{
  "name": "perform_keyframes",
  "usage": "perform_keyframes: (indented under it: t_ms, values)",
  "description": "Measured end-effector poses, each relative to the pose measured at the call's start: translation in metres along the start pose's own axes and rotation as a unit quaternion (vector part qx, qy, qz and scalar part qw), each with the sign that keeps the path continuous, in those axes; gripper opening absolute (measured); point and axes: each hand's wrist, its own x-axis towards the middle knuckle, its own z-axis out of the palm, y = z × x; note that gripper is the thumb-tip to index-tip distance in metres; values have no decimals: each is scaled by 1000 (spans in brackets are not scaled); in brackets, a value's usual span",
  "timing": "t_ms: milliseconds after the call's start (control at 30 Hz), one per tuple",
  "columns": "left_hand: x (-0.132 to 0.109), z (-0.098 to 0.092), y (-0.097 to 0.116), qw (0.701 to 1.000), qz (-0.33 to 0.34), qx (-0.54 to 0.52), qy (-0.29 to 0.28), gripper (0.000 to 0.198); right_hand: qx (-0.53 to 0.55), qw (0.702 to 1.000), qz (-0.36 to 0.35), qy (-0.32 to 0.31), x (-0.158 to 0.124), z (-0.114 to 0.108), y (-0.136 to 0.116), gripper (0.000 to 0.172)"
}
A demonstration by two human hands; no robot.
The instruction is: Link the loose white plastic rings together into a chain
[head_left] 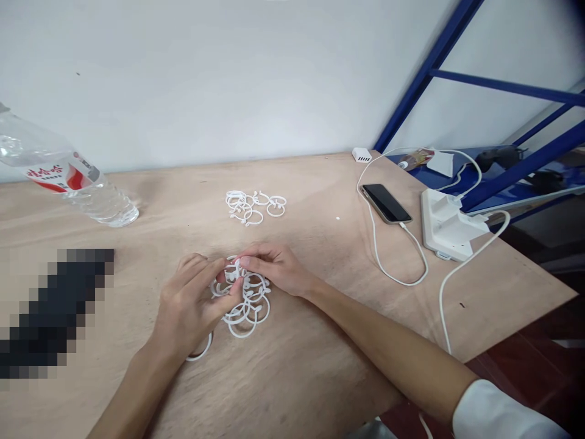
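Note:
My left hand (194, 299) and my right hand (276, 267) meet over a pile of white curtain rings (244, 314) on the wooden table. Between the fingertips of both hands is one white curtain ring (236, 268) with a small knob-like part. My left thumb and fingers pinch it from the left, and my right thumb and forefinger close on it from the right. Fingers cover part of it. Another ring (201, 350) lies partly under my left wrist. Farther back sits a second, smaller group of white rings (251, 207).
A clear water bottle (86, 183) stands at the left, near a blurred-out dark object (59, 311). On the right are a phone (387, 203) on a charging cable (425, 262), a white power strip (448, 225) and a small white charger (361, 155). A blue metal frame (429, 73) rises behind.

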Motion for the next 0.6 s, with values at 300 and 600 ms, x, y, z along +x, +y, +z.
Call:
perform_keyframes:
  t_ms: [300,600]
  values:
    - [3,1,4,999,-28,-21,-16,5,14,999,36,-22,-2,1,-4,29]
    - [2,0,3,999,-28,-30,-28,12,-55,998,-7,12,-3,4,-4,22]
